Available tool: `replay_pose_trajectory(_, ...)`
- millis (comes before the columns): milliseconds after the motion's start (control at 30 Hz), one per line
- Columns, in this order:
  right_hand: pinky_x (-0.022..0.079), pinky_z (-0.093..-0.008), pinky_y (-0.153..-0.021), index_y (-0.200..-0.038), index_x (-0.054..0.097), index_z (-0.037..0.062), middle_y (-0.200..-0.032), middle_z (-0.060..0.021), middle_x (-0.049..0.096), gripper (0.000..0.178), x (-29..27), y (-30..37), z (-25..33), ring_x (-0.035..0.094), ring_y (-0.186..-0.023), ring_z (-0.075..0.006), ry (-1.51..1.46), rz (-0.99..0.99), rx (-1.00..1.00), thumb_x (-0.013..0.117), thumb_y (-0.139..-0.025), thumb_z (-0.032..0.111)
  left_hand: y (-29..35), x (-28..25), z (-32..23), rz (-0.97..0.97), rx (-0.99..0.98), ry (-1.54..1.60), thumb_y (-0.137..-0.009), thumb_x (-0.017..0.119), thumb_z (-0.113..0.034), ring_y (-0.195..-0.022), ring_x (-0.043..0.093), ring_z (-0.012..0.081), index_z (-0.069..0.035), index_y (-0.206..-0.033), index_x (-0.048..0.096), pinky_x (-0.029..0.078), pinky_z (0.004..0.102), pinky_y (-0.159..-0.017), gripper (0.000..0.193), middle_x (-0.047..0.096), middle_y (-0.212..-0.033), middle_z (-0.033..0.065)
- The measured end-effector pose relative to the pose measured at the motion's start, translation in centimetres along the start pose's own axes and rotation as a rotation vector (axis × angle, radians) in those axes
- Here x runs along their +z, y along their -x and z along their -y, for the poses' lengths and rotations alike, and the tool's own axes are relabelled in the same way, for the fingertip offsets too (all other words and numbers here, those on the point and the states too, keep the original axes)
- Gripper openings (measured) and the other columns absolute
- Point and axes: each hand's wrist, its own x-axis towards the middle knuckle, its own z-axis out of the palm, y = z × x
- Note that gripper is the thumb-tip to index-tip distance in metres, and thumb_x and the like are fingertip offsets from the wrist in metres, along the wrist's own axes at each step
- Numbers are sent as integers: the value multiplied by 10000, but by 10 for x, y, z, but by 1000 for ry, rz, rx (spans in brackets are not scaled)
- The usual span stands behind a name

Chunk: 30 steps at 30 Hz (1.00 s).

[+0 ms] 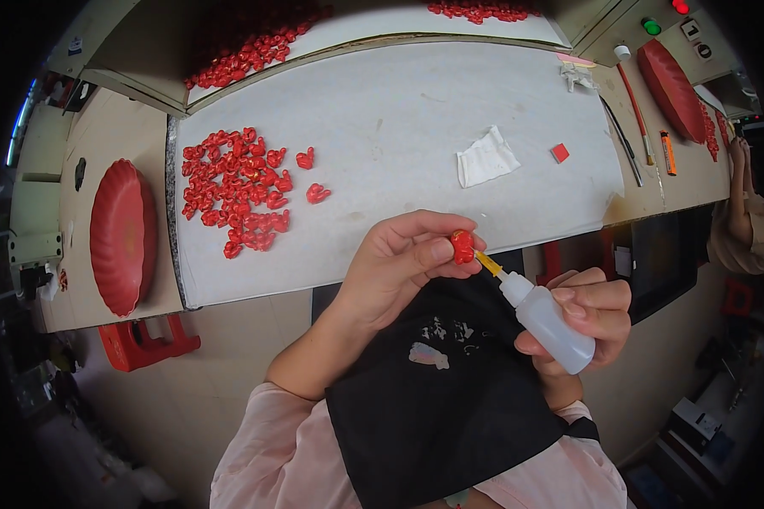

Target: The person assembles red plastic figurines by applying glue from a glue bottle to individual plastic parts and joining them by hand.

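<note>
Between the thumb and fingers of my left hand is a small glossy red figurine, held up near the front edge of the table. My right hand is closed around a translucent white squeeze bottle, tilted with its nozzle up and to the left. The bottle's yellow tip meets or nearly meets the figurine's lower right side; whether they touch I cannot tell. A pile of similar red figurines lies on the white sheet at the left, with two set apart on its right.
A folded white cloth and a small red square lie on the sheet. At the right are a brush, an orange tube and a red tray. Another red tray stands at the left. More figurines sit under the shelf.
</note>
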Motion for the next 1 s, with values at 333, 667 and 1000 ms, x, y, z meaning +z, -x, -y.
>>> replay_pose_trajectory(333, 435, -218, -495, -890, 474, 75, -796, -59, 459, 444, 2, 0, 1, 471, -579, -129, 37, 29, -32, 755, -613, 278, 1, 1, 0, 14, 4, 21, -827, 526, -83, -847, 599, 196, 36, -1061, 517, 495, 278, -760, 262, 579, -969, 166)
replay_pose_trajectory(667, 447, -231, -502, -897, 497, 68, -815, -70, 482, 471, 1, 1, -1, 502, -604, -148, -23, 39, -15, 791, -550, 191, 0, 3, 0, -16, 4, 19, -820, 541, -106, -830, 595, 206, 27, -1012, 532, 520, 277, -704, 234, 575, -912, 173)
replay_pose_trajectory(1000, 432, -218, -493, -896, 477, 66, -795, -63, 455, 448, 3, 4, 0, 463, -584, -117, -5, 23, -18, 763, -605, 253, 0, 0, 0, 33, -11, 43, -813, 551, -94, -847, 600, 204, 36, -1043, 532, 498, 283, -758, 265, 590, -948, 153)
